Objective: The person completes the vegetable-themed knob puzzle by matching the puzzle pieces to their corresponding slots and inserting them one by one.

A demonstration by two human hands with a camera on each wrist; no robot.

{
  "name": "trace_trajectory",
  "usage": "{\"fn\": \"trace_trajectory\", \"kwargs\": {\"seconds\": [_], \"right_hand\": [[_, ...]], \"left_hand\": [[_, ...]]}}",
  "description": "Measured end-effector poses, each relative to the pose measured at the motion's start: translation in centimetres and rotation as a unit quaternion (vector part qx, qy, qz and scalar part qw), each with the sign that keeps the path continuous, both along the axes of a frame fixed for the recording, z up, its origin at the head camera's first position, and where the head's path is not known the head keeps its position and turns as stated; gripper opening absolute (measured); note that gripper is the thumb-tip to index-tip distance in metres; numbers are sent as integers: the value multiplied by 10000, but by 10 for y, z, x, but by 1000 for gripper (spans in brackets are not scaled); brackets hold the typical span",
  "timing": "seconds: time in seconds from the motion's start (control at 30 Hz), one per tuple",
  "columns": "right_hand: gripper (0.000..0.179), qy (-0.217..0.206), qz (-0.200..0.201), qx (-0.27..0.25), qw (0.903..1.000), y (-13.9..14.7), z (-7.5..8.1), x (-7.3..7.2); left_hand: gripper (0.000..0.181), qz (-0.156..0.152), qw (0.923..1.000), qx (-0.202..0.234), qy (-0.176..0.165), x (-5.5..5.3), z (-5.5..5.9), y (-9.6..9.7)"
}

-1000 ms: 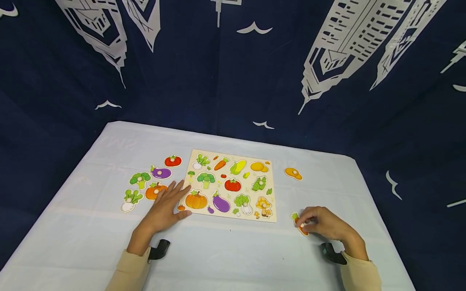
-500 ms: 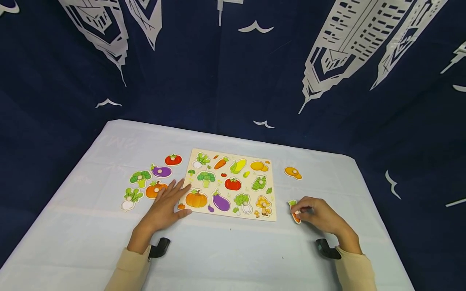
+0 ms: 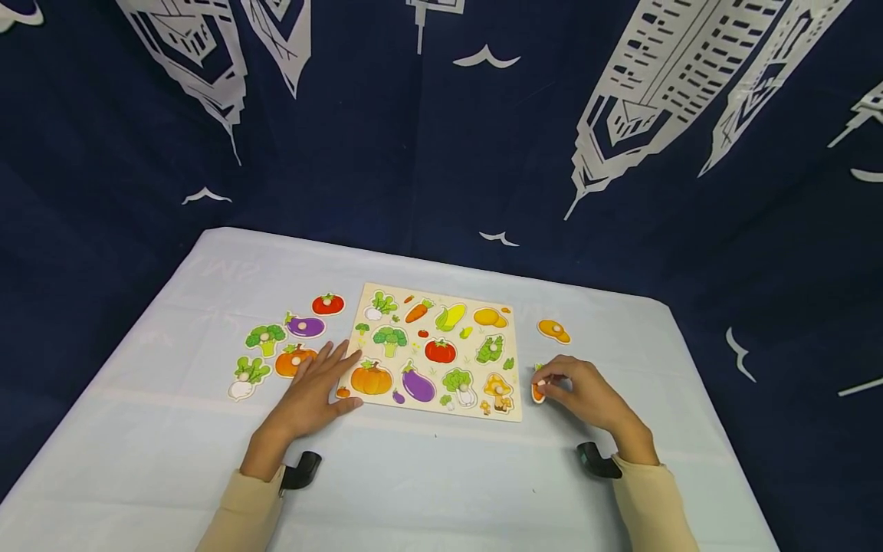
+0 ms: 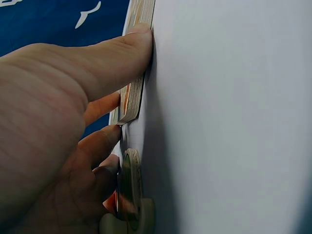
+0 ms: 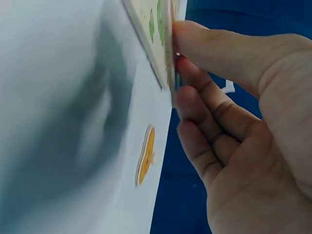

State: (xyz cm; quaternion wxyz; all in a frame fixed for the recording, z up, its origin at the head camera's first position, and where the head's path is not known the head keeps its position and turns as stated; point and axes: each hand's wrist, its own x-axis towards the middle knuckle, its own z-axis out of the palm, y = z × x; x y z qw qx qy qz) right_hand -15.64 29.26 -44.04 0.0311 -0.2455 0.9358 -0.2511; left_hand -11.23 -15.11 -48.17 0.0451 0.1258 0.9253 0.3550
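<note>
My left hand (image 3: 310, 395) lies over the left edge of the wooden vegetable puzzle board (image 3: 416, 347), fingers spread and straight. In the left wrist view the thumb touches the board's side edge (image 4: 134, 102). A carrot puzzle piece (image 3: 537, 394) is pinched between thumb and fingers of my right hand (image 3: 586, 395), just off the board's right side. Most of that carrot is covered by the fingers. Pictures of a turnip, corn, tomato and other vegetables fill the board; white knobs show on the mushroom (image 3: 498, 392) and peas (image 3: 490, 349).
Left of the board lie loose tomato (image 3: 327, 305), eggplant (image 3: 304, 327), broccoli (image 3: 265, 339), pumpkin (image 3: 293, 362) and turnip (image 3: 248, 378) pieces. A potato-like piece (image 3: 553, 331) lies at the right. The white-covered table (image 3: 414, 491) meets a dark blue curtain (image 3: 386, 153).
My right hand has carried the carrot piece left and away from me, closer to the board's right edge. The left hand has stayed on the board.
</note>
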Motion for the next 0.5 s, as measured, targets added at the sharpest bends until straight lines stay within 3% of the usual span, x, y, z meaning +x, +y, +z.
{"fn": "trace_trajectory", "kwargs": {"seconds": [0.5], "right_hand": [[17,453,-14,4,9990,-30,6,-26]], "left_hand": [[77,37,10000,-26,-42,0,-3,-1]]}}
